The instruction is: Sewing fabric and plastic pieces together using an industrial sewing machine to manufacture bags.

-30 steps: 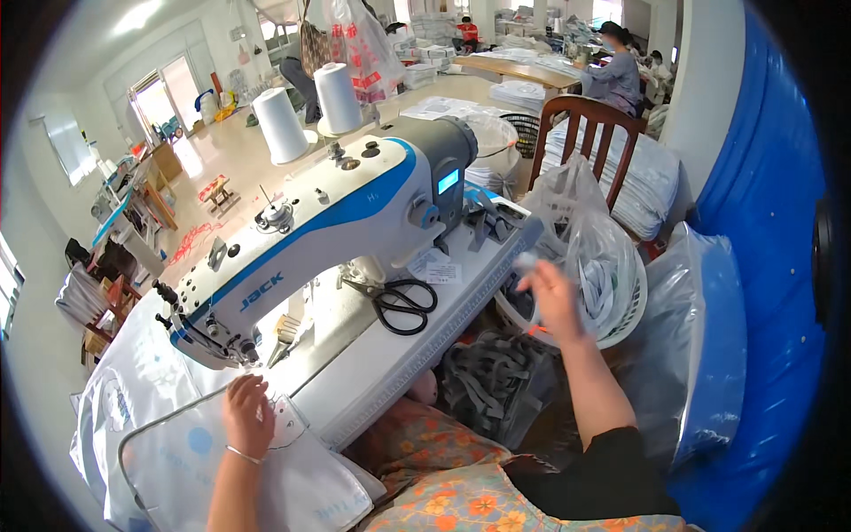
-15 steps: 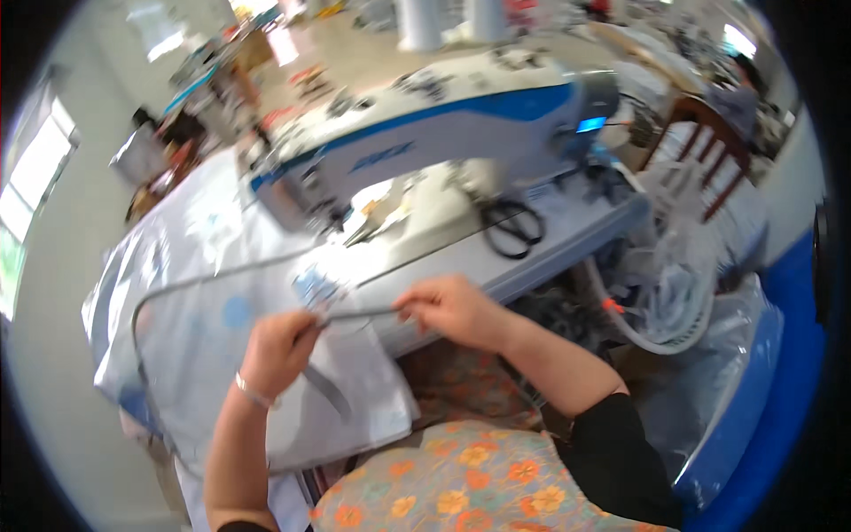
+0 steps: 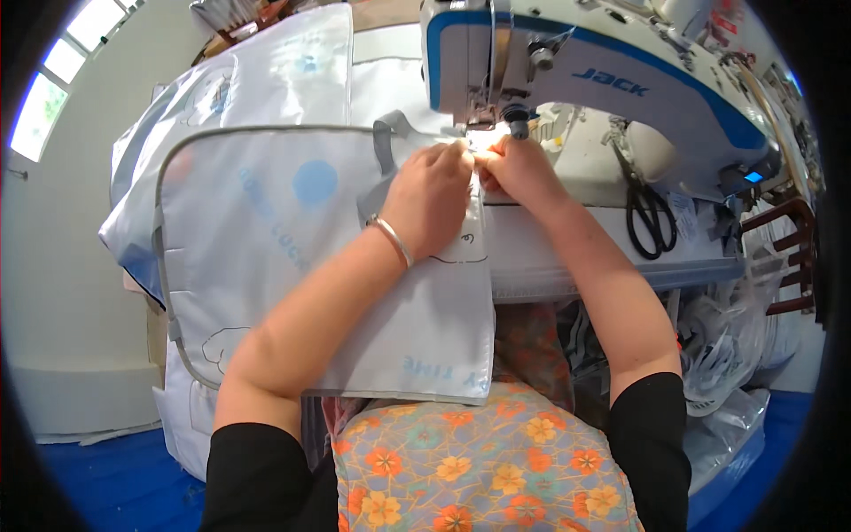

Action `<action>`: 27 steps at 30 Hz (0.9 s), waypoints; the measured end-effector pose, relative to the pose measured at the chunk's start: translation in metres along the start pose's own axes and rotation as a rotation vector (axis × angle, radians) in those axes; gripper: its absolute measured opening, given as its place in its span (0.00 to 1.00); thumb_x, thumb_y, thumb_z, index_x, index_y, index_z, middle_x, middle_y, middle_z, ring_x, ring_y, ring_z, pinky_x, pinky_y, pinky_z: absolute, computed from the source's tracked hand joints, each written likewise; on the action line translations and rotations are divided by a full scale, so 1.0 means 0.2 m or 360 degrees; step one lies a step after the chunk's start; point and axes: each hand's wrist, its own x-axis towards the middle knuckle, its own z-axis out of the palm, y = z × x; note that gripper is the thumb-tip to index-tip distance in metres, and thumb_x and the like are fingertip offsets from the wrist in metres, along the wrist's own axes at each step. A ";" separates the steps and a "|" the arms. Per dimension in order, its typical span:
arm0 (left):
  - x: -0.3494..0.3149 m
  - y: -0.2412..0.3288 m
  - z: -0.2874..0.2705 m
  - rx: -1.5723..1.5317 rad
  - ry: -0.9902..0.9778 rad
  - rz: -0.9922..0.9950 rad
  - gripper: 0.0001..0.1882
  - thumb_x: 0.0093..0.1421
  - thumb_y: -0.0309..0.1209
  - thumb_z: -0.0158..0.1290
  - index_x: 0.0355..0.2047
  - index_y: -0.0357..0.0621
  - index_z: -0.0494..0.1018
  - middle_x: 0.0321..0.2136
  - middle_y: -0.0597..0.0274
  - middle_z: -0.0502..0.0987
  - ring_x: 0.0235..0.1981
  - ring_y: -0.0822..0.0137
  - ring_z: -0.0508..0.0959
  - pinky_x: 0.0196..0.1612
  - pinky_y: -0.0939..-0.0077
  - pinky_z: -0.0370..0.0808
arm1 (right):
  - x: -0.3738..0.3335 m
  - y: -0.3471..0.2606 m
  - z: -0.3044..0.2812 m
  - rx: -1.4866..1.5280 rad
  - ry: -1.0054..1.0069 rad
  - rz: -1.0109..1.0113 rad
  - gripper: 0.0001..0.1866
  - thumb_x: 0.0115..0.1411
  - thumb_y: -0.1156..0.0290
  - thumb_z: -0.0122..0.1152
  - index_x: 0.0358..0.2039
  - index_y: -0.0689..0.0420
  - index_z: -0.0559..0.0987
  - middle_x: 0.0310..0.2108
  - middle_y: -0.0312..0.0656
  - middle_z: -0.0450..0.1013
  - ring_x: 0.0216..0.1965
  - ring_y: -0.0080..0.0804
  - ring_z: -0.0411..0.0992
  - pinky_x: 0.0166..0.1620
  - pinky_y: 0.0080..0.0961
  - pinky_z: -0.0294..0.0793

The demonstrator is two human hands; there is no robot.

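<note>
My left hand [image 3: 432,197] is closed at the edge of a white printed fabric panel [image 3: 292,293], just before the needle of the sewing machine [image 3: 550,66]. A grey strip [image 3: 383,146] loops out beside its fingers. My right hand [image 3: 523,175] meets it under the machine head, thumb and fingers pinched together. Glare from the lamp hides the fingertips, but both seem to grip the strip at the panel's edge. Grey binding runs round the panel's rounded corners. The panel lies flat, with pale blue prints, and hangs over the table's front edge.
Black-handled scissors [image 3: 650,217] lie on the machine bed, right of my right hand. More glossy white fabric [image 3: 292,71] is piled behind the panel. Clear plastic bags [image 3: 722,346] and a brown chair [image 3: 789,253] stand at the right.
Both hands have moved from above the table's front, where they stretched the grey strip between them, up to the needle. The panel has come along, and the head view has turned left and closer.
</note>
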 end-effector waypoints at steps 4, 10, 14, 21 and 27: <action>-0.02 -0.02 0.03 -0.0093 -0.0039 -0.0107 0.12 0.54 0.29 0.57 0.38 0.36 0.77 0.44 0.52 0.77 0.47 0.56 0.77 0.50 0.61 0.75 | 0.01 0.01 0.02 -0.0277 0.0062 -0.0075 0.16 0.60 0.69 0.66 0.18 0.65 0.77 0.15 0.40 0.75 0.18 0.21 0.74 0.23 0.22 0.72; -0.03 -0.06 0.07 -0.0055 0.0064 -0.0067 0.08 0.52 0.29 0.57 0.34 0.42 0.77 0.39 0.62 0.79 0.44 0.62 0.77 0.44 0.64 0.73 | -0.07 0.08 0.03 -0.0668 0.0463 -0.0825 0.07 0.61 0.70 0.63 0.39 0.54 0.82 0.26 0.47 0.76 0.26 0.44 0.75 0.32 0.34 0.75; -0.01 -0.04 0.05 -0.0041 0.0019 -0.0070 0.08 0.50 0.29 0.58 0.32 0.45 0.77 0.36 0.65 0.79 0.43 0.63 0.77 0.43 0.66 0.72 | -0.10 0.09 0.04 -0.0939 0.0437 -0.0884 0.08 0.62 0.69 0.59 0.40 0.55 0.82 0.29 0.50 0.77 0.31 0.50 0.76 0.34 0.41 0.75; 0.00 -0.07 0.07 -0.0034 0.0024 -0.0102 0.07 0.50 0.30 0.57 0.31 0.44 0.77 0.32 0.64 0.79 0.43 0.63 0.77 0.43 0.65 0.73 | -0.14 0.00 0.02 -0.0978 0.0219 -0.0822 0.08 0.62 0.70 0.56 0.35 0.58 0.81 0.30 0.52 0.76 0.34 0.53 0.76 0.36 0.44 0.75; 0.04 -0.09 0.09 -0.0010 0.0070 -0.0073 0.07 0.50 0.30 0.57 0.30 0.44 0.76 0.34 0.61 0.79 0.45 0.61 0.77 0.45 0.64 0.73 | -0.18 0.04 0.00 -0.0915 0.0260 -0.0775 0.07 0.59 0.72 0.59 0.36 0.57 0.81 0.33 0.50 0.76 0.35 0.50 0.75 0.37 0.43 0.74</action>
